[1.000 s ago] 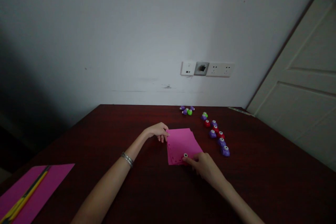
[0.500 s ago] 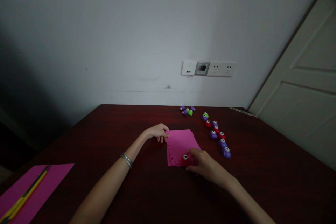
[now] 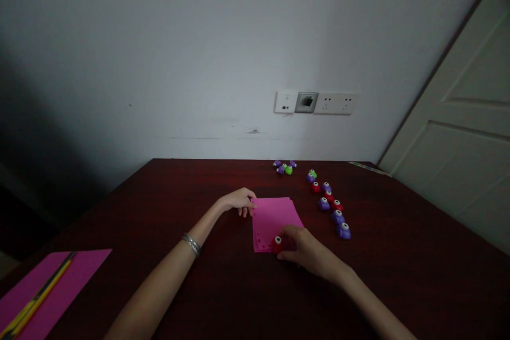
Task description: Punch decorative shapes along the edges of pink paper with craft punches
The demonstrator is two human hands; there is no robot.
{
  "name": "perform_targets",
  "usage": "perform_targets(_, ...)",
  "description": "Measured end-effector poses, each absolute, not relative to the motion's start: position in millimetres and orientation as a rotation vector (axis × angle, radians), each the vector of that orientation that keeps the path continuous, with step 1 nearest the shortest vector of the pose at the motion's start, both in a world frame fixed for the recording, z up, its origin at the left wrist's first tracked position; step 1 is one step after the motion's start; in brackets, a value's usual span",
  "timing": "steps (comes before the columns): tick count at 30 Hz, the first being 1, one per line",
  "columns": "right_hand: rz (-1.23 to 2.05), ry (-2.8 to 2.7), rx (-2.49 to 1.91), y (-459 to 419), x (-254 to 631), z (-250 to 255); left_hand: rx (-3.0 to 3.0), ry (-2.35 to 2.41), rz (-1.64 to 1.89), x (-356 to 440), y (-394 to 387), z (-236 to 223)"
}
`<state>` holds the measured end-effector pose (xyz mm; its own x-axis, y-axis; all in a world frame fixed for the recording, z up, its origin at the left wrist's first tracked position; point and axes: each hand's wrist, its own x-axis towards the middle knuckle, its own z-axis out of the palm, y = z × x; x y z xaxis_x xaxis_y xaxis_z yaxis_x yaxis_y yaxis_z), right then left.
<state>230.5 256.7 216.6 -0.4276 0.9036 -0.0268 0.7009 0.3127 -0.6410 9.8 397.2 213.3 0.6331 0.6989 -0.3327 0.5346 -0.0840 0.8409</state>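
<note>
A small stack of pink paper (image 3: pixel 274 215) lies on the dark table, with punched holes along its left and lower edges. My left hand (image 3: pixel 240 201) pinches the stack's upper left edge, thumb on top and other fingers bent beside it. At the lower edge sits a red craft paper punch (image 3: pixel 278 245) with a round white top. My right hand (image 3: pixel 305 247) has thumb and fingers closed around the punch's right side; part of the punch is hidden by the fingers.
More punches in purple (image 3: pixel 343 230), red (image 3: pixel 337 205) and green (image 3: pixel 289 170) stand in a slanting row at right and a cluster at back. At left, yellow-and-black pencils (image 3: pixel 43 292) lie on a pink sheet (image 3: pixel 90 268). A wall with sockets (image 3: pixel 333 103) rises behind the table.
My right hand and the red paper punch have shifted slightly left along the paper's lower edge. My left hand stays at the upper left edge.
</note>
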Motion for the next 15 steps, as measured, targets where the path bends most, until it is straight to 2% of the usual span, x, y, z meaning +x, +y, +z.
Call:
perform_targets(8, 0.897, -2.205, -1.445, 257.2, 233.3, 219.4, 1.804, 1.173, 0.088, 9.2, 402.0, 214.6)
perform_targets(15, 0.979, -2.167, -1.504, 263.0, 242.0, 229.6, 2.155, 1.184, 0.06, 7.3, 392.5, 239.9)
